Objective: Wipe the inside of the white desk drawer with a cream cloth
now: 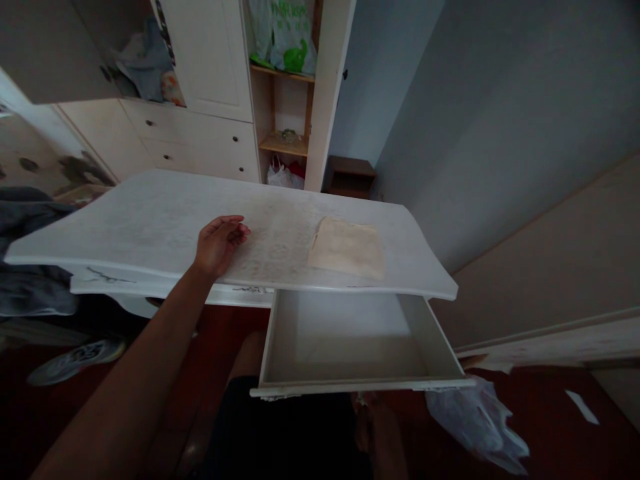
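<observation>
My left hand (219, 241) rests on the dusty white desk top (150, 223), fingers loosely curled and holding nothing. A folded beige cloth (347, 248) lies on the desk top to the right of that hand. Below the desk top's right part, an empty white drawer (453, 353) stands pulled out. My right hand (367, 403) is just under the drawer's front edge, mostly hidden in shadow; its fingers cannot be made out.
A white wardrobe (210, 60) with an open shelf section holding plastic bags stands behind the desk. A small brown stand (350, 175) is in the corner. A grey shoe (75, 359) and a plastic bag (475, 417) lie on the dark red floor.
</observation>
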### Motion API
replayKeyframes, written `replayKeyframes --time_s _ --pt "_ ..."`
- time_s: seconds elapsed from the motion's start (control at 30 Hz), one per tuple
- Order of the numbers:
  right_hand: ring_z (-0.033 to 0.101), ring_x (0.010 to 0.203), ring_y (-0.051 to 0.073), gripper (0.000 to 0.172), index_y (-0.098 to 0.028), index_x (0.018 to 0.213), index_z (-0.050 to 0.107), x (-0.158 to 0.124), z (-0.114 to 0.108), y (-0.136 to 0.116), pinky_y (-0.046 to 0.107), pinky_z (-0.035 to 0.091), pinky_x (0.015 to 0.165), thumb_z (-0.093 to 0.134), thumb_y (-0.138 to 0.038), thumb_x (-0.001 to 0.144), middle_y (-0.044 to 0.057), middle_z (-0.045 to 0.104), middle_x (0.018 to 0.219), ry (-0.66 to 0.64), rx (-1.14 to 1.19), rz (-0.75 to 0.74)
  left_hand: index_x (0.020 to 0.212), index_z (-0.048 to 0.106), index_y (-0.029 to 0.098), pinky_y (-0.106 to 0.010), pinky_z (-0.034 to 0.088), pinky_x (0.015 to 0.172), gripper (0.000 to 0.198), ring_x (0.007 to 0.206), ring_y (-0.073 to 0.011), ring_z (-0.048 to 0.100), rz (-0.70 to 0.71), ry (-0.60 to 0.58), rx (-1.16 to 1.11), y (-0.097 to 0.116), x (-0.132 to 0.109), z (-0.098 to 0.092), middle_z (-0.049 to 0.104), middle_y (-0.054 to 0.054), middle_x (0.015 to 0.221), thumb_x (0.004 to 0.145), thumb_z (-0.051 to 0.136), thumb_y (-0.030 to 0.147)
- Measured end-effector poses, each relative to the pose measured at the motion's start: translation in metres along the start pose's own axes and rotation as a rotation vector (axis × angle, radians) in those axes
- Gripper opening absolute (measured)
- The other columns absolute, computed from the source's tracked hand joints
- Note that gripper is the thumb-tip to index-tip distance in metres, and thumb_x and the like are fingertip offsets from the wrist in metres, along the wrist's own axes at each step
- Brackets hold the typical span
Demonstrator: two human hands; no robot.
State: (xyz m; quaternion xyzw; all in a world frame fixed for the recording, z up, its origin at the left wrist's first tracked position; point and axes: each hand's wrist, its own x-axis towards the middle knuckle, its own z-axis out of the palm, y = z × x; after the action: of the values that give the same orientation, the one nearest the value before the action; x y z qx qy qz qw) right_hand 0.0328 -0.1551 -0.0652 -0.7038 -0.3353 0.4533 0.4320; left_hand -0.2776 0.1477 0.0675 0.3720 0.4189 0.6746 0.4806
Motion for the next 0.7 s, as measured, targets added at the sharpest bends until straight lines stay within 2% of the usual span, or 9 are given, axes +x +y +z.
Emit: replayKeyframes --time_s 0.17,0.3,0.37,0.43,0.57,0.7 --pt "0.045 0.038 0.019 0.071 -0.026 0.060 0.066 -0.013 -0.009 0.006 0.033 0.037 0.044 0.041 -0.092 0.072 -0.001 0.046 0.036 -0.050 -0.050 0.089 0.079 0.073 0.017 -0.023 0.053 0.063 0.003 0.067 -0.0124 0.065 -0.004 0.008 -0.006 -0.001 0.001 -0.001 0.067 -0.004 0.069 0.077 0.070 0.017" --pt "0.052 0.050 0.020 0.069 -0.026 0.062 0.069 -0.030 -0.015 0.005 0.034 0.046 0.057 0.044 -0.088 0.077 0.001 0.051 0.043 0.066 -0.127 0.024 0.078 0.073 0.019 -0.022 0.052 0.063 0.007 0.066 -0.0120 0.064 -0.007 0.006 -0.005 -0.001 0.001 0.000 0.067 -0.003 0.068 0.079 0.067 0.016" --pt "0.050 0.049 0.020 0.068 -0.026 0.062 0.068 -0.036 -0.018 0.007 0.035 0.045 0.057 0.041 -0.086 0.080 0.000 0.049 0.043 0.090 -0.142 0.018 0.078 0.073 0.019 -0.023 0.053 0.063 0.010 0.066 -0.0122 0.064 -0.009 0.011 -0.007 -0.001 0.001 0.000 0.068 -0.003 0.068 0.079 0.065 0.013" --pt "0.048 0.047 0.020 0.068 -0.026 0.062 0.067 -0.040 -0.021 0.011 0.035 0.043 0.055 0.039 -0.084 0.082 0.000 0.048 0.042 0.062 -0.157 0.021 0.079 0.073 0.019 -0.023 0.053 0.063 0.010 0.067 -0.0125 0.065 -0.006 0.006 -0.011 -0.001 0.001 0.000 0.068 -0.003 0.068 0.079 0.065 0.013" --pt "0.055 0.055 0.022 0.067 -0.027 0.053 0.061 -0.039 -0.024 0.022 0.037 0.047 0.067 0.037 -0.081 0.085 0.002 0.054 0.046 0.050 -0.231 -0.006 0.079 0.073 0.020 -0.022 0.054 0.062 0.005 0.066 -0.0122 0.065 0.014 -0.008 -0.019 -0.002 0.001 -0.001 0.067 -0.002 0.068 0.078 0.069 0.017" --pt "0.054 0.057 0.022 0.066 -0.026 0.047 0.056 -0.037 -0.022 0.032 0.038 0.046 0.067 0.038 -0.077 0.085 0.004 0.055 0.049 0.004 -0.282 -0.034 0.078 0.072 0.018 -0.022 0.053 0.062 0.004 0.065 -0.0124 0.065 0.005 0.008 -0.017 -0.002 0.001 0.001 0.067 -0.003 0.067 0.077 0.069 0.016"
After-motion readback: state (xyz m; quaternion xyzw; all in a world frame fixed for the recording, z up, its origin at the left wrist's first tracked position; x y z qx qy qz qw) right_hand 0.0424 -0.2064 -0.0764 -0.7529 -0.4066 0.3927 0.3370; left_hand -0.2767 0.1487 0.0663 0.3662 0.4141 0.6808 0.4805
